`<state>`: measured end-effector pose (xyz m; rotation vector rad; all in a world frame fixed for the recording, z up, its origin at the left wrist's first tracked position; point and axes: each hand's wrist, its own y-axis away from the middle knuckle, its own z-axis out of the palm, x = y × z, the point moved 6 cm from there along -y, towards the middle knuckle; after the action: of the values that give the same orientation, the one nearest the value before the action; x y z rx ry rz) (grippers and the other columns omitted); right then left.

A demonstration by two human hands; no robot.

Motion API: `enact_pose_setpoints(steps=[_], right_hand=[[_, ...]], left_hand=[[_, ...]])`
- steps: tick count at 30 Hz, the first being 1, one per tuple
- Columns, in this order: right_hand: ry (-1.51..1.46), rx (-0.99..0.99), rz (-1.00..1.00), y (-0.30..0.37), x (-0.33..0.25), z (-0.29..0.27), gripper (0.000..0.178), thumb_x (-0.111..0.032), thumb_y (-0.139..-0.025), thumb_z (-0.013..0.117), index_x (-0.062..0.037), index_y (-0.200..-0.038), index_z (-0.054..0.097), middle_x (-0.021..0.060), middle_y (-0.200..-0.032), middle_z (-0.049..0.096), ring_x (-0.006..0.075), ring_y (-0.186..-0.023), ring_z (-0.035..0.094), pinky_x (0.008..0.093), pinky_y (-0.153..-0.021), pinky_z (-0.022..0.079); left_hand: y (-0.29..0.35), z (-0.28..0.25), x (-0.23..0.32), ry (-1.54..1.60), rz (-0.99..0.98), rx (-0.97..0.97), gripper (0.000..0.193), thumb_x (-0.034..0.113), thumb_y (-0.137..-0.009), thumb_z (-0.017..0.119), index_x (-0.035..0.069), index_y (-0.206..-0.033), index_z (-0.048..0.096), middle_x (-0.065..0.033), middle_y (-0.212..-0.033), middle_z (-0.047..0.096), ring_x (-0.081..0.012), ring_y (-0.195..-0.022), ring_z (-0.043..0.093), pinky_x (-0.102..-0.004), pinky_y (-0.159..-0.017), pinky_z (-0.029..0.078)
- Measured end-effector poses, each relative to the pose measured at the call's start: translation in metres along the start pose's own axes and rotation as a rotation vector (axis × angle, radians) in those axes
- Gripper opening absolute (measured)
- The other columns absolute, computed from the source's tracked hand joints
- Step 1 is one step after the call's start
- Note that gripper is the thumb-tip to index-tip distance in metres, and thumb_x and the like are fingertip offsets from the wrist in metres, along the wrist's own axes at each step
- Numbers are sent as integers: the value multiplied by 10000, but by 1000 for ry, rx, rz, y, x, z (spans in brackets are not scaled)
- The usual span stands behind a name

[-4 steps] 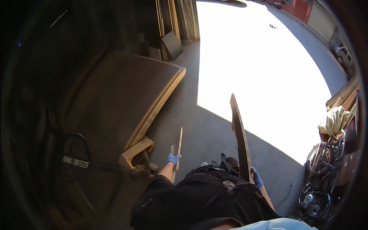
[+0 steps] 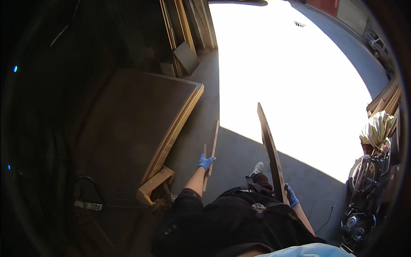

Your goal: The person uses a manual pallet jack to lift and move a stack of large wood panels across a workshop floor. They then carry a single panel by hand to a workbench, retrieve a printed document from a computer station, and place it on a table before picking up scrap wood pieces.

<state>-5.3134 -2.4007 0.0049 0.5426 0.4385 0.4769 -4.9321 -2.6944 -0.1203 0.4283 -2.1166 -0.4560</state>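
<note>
My left hand [image 2: 206,162], in a blue glove, is closed round a long, narrow wooden strip [image 2: 215,139]. A shorter pale piece [image 2: 205,150] sticks up beside the strip at the same hand. At my right side, my right hand [image 2: 292,196], also gloved in blue, grips a long dark board [image 2: 272,154] by its near end, the fingers wrapping its outer face. The board stands on edge and points forward, its pale edge showing. The near end of the board is partly hidden by my dark shirt.
A stack of large dark-faced panels [image 2: 141,115] rests on a wooden support [image 2: 155,184] to my left. Tall boards [image 2: 184,25] lean behind it. A motorcycle [image 2: 361,184] and a pale cloth bundle [image 2: 378,130] stand at right. Glaring sunlight covers the floor [image 2: 291,77] ahead.
My left hand and the wooden strip have swung forward and to the right. A shoe now shows ahead of my body. My right hand still holds the board.
</note>
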Motion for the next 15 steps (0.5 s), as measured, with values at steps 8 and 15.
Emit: enact_pose_setpoints(steps=[8, 15], right_hand=[[222, 262, 20, -151, -257, 21, 406, -430, -852, 622, -123, -1113, 580, 82, -841, 649, 189, -719, 638, 316, -611, 536], [254, 324, 45, -256, -415, -6, 464, -527, -852, 570, -99, -1021, 624, 92, -800, 658, 203, -646, 626, 321, -586, 518]], left_hand=[[-173, 75, 245, -64, 0, -31, 957, 364, -633, 814, -17, -1364, 327, -242, -1314, 451, -329, -1169, 497, -404, -912, 463], [-228, 96, 90, 103, -258, 9, 458, 208, -648, 812, -12, -990, 602, -151, -844, 645, -273, -703, 636, -413, -586, 522]])
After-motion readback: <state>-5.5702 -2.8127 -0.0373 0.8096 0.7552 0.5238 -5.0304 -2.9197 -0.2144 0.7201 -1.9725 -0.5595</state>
